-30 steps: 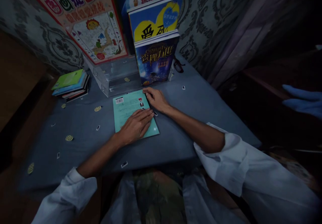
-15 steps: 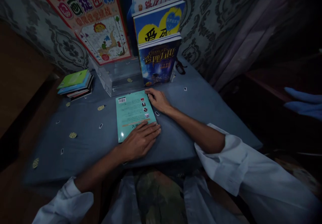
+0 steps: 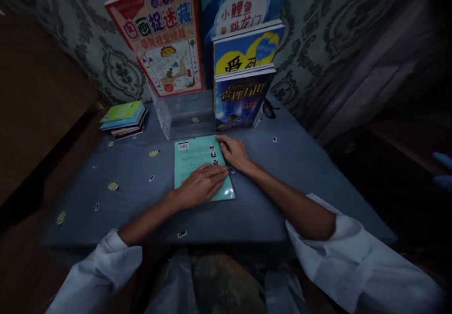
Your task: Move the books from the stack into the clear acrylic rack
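Note:
A thin teal book (image 3: 190,157) lies flat on the table near its front edge, its back cover with a barcode facing up. My left hand (image 3: 204,182) rests flat across the middle of the cover, fingers stretched to the right and held side by side. At the book's top right corner is my right hand (image 3: 236,153), its index finger on the corner and its thumb bent by the right edge. The lower left part of the cover is hidden under my left hand.
A clear acrylic stand (image 3: 164,118) holds a red-bordered picture book (image 3: 173,45) and a dark blue book (image 3: 242,100), with others behind. Stacked small books (image 3: 123,118) lie at left, dark glasses (image 3: 270,110) at right. A blue finger-like shape (image 3: 443,159) shows at the right edge.
My left hand has moved up the cover, from the book's lower edge to its middle. My right hand stays at the top corner. The whole view has shifted slightly.

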`<control>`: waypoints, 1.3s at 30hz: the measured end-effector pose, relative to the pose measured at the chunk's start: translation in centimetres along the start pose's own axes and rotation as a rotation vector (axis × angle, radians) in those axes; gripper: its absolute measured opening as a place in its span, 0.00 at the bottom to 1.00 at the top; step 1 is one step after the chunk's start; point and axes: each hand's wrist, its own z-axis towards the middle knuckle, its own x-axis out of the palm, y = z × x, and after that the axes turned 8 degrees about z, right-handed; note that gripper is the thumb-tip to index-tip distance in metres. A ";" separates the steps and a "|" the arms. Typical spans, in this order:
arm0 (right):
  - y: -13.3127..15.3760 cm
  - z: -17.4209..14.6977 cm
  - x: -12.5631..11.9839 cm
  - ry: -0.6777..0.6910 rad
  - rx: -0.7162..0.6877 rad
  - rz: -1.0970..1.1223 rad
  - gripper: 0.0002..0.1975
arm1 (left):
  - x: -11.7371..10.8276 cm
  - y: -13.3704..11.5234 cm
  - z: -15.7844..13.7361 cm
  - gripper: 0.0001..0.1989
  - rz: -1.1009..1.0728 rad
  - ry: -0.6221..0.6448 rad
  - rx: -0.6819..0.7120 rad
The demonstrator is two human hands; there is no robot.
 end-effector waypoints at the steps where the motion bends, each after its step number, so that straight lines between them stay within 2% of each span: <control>1: 0.0 0.0 0.0 0.003 -0.002 -0.003 0.19 | 0.2 0.7 0.3 0.20 0.016 -0.006 -0.015; 7: 0.1 -0.2 -0.1 0.031 -0.003 -0.019 0.21 | 0.7 5.8 0.3 0.21 0.095 -0.046 -0.129; 12: 0.2 -0.4 -0.1 0.061 -0.039 -0.066 0.21 | -0.1 10.6 -2.0 0.22 0.096 -0.079 -0.328; 16: -0.1 -0.2 0.1 0.124 -0.098 -0.146 0.21 | -1.0 12.5 -4.2 0.23 0.061 -0.082 -0.426; 22: 0.6 1.1 0.8 0.210 -0.151 -0.283 0.22 | -1.2 12.9 -5.6 0.23 0.005 -0.114 -0.445; 27: 3.4 1.4 2.8 0.392 -0.246 -0.288 0.23 | -0.6 12.8 -6.0 0.23 -0.022 -0.143 -0.442; 33: 6.5 0.2 5.4 0.495 -0.358 -0.203 0.23 | -0.6 12.2 -7.1 0.22 -0.054 -0.168 -0.402; 39: 8.2 -1.7 6.0 0.556 -0.427 -0.156 0.21 | -0.8 10.5 -8.5 0.21 -0.099 -0.173 -0.359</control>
